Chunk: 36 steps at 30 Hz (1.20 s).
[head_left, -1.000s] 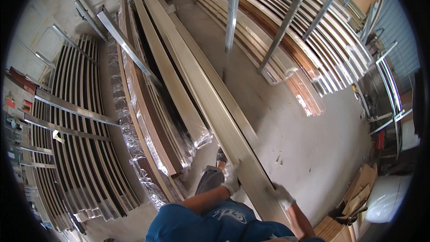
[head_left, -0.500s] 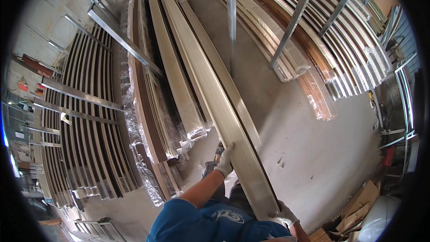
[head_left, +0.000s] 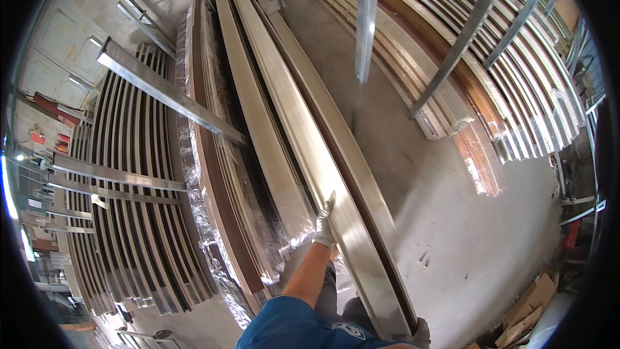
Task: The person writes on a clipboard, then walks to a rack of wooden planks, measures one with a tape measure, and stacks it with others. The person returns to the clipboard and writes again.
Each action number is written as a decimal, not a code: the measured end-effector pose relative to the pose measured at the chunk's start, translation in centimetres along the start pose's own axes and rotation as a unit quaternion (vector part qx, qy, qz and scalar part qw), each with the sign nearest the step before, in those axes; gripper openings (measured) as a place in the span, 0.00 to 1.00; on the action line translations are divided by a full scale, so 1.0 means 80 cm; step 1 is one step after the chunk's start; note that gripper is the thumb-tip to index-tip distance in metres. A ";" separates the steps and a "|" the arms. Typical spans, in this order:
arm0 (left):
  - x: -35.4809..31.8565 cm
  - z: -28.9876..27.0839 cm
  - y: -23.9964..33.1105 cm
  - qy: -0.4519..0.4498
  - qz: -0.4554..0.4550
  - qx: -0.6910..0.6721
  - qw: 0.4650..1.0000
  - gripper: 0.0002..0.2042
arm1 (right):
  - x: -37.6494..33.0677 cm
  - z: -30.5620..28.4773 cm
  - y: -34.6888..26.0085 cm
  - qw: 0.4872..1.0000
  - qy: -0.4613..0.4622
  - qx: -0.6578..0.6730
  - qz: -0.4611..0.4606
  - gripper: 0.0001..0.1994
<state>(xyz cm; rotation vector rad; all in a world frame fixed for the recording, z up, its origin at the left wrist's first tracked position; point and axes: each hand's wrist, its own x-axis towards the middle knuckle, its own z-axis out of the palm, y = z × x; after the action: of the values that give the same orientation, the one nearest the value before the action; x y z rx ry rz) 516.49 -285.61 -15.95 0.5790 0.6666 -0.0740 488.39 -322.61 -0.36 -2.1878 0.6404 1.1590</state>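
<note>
A long beige panel [head_left: 352, 236] with a raised edge runs from near my body away to the far rack. My left hand [head_left: 325, 223], in a pale work glove, grips its left edge, thumb on top and fingers mostly hidden beneath. At the near right corner my gloved right hand [head_left: 421, 334] is closed round the panel's edge, partly cut off by the frame. Just to the right of the panel lies another long beige panel [head_left: 352, 148]. On its left is a similar panel [head_left: 261, 136] with clear film at its near end.
Film-wrapped brown and beige profiles [head_left: 226, 220] lie at left, under a metal rack arm [head_left: 168, 97]. Dark-striped stacks [head_left: 139, 220] stand farther left. An upright metal post [head_left: 366, 32] and wrapped profiles [head_left: 516, 90] are at right. Cardboard [head_left: 533, 304] lies on the floor at lower right.
My view has shifted, so the racks sit lower in the picture. My left hand stays on the panel's left edge, and my right hand stays at its near end, now lower in view.
</note>
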 end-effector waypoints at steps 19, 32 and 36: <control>0.282 -0.057 0.058 0.102 -0.027 0.036 0.994 0.36 | 0.243 0.074 -0.167 0.990 0.126 -0.027 -0.050 0.49; 0.263 -0.068 0.089 0.148 -0.074 0.125 0.978 0.32 | 0.310 0.094 -0.150 0.989 -0.102 0.092 -0.053 0.48; 0.269 -0.064 0.079 0.148 -0.037 0.149 0.977 0.37 | 0.315 0.095 -0.149 0.992 -0.083 0.096 -0.020 0.48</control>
<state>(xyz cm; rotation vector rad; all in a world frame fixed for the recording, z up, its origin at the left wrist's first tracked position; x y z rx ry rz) 532.15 -275.07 -29.11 0.8649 0.9770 -0.1613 504.47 -312.48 -22.13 -1.9139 0.6069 1.1912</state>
